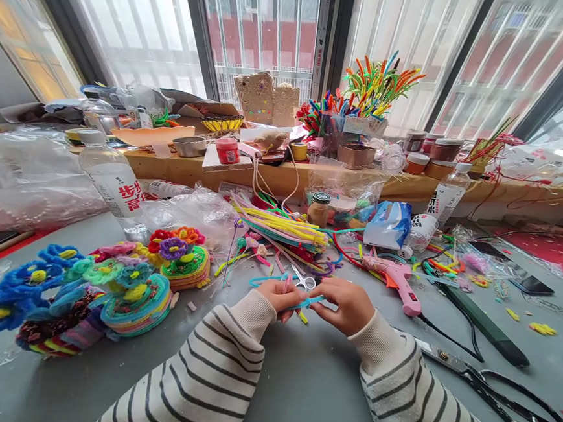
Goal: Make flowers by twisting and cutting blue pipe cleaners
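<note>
Fuzzy flowers mid-left, pink glue gun rt of ctr, sm. scissors just beyond fingertips, blue pipe cleaner nr frame ctr, pinched in fingertips of L hand & R hand

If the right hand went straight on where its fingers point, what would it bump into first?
Beyond the light-blue fuzzy strand it pinches, the right hand would probably meet the left hand first, though the exact depth between them is unclear from this single view.
</note>
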`<state>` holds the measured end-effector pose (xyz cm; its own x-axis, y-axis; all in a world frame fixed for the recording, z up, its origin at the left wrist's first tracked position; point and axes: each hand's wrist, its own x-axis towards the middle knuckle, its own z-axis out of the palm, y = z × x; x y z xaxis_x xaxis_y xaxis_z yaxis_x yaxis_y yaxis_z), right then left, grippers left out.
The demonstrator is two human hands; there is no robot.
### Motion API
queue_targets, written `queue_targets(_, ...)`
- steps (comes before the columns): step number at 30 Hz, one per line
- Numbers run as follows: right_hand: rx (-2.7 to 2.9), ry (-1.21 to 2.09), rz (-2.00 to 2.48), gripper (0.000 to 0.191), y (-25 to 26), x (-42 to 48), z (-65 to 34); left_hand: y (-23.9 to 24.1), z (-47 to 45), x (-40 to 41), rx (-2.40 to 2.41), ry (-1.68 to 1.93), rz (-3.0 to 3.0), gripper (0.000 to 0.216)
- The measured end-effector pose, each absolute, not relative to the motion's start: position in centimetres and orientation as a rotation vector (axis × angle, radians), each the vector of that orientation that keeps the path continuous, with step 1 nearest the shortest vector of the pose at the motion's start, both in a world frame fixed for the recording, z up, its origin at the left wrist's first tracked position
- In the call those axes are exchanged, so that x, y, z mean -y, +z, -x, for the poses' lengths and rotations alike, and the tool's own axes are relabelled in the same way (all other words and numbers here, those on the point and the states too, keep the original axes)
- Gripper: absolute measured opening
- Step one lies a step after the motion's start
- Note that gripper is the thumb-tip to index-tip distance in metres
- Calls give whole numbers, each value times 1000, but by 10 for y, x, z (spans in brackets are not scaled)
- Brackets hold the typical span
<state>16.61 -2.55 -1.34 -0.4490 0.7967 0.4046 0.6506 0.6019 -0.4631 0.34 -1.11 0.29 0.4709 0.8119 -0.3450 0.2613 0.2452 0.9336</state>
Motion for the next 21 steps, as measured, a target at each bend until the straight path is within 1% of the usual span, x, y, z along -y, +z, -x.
queue_targets(2,2241,443,1097,25,-10,27,-167,3,-3,10,-1063,494,-1311,35)
queue_targets(4,2214,641,1042,31,-7,27,-168,3,-2,10,-1069,495,-1315,34)
queue_targets(6,2169,762,1010,30,-6,26,-169,4,-2,10,-1071,486,-1319,34)
queue_targets(14,2173,526,1103,24,-11,27,-164,1,-1,10,-1042,448,-1309,40)
queue_targets(18,2086,614,1174,22,-10,31,-159,-1,2,6,-1134,423,-1320,39)
queue_targets(21,1886,799,1206,21,-6,31,-157,-2,5,2,-1135,548,-1359,37)
